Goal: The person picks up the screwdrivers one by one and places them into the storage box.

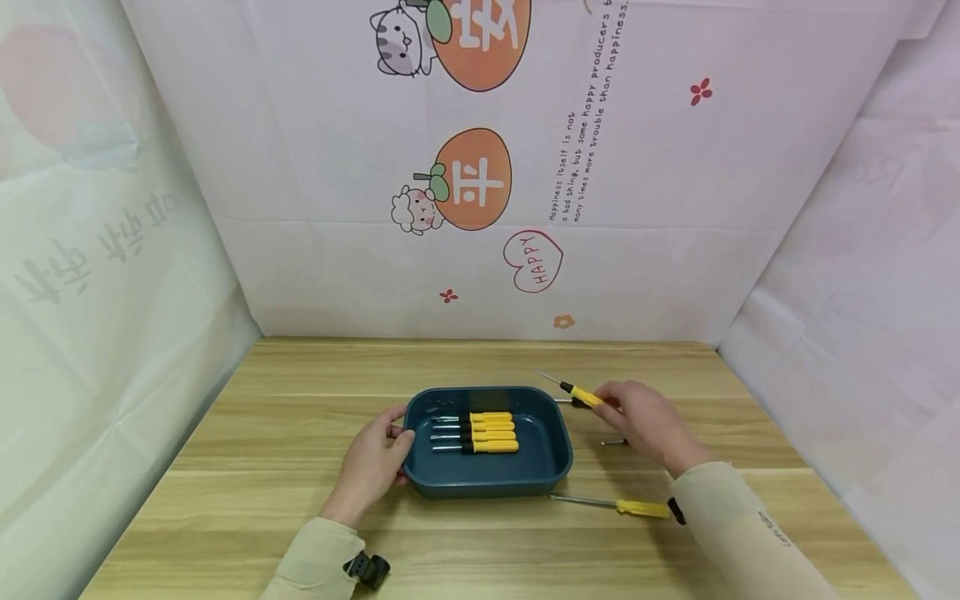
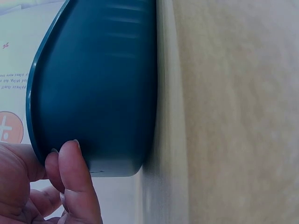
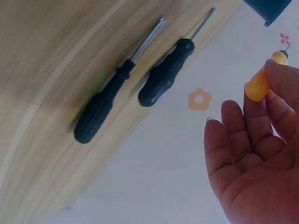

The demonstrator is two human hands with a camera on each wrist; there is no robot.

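A dark blue plastic bin [image 1: 487, 490] sits on the table, holding a row of several screwdrivers [image 1: 491, 447] with yellow handles and black collars. My left hand [image 1: 372, 454] grips the bin's left end, thumb over the rim and fingers against the outer wall [image 2: 98, 84]. Just past the bin's right end, my right hand [image 1: 645, 417] holds up another yellow-handled screwdriver [image 1: 583, 397]. In the right wrist view its handle [image 3: 259, 84] is pinched by thumb and fingers, the other fingers loosely bent. Its shaft points away to the upper left in the head view.
Two black-handled screwdrivers, a textured one [image 3: 98, 112] and a smooth one [image 3: 166, 72], lie on the table below my right hand, mostly hidden in the head view. A longer yellow screwdriver [image 1: 641, 508] lies near the bin's front right corner. Printed white cloth [image 1: 337, 275] surrounds the table.
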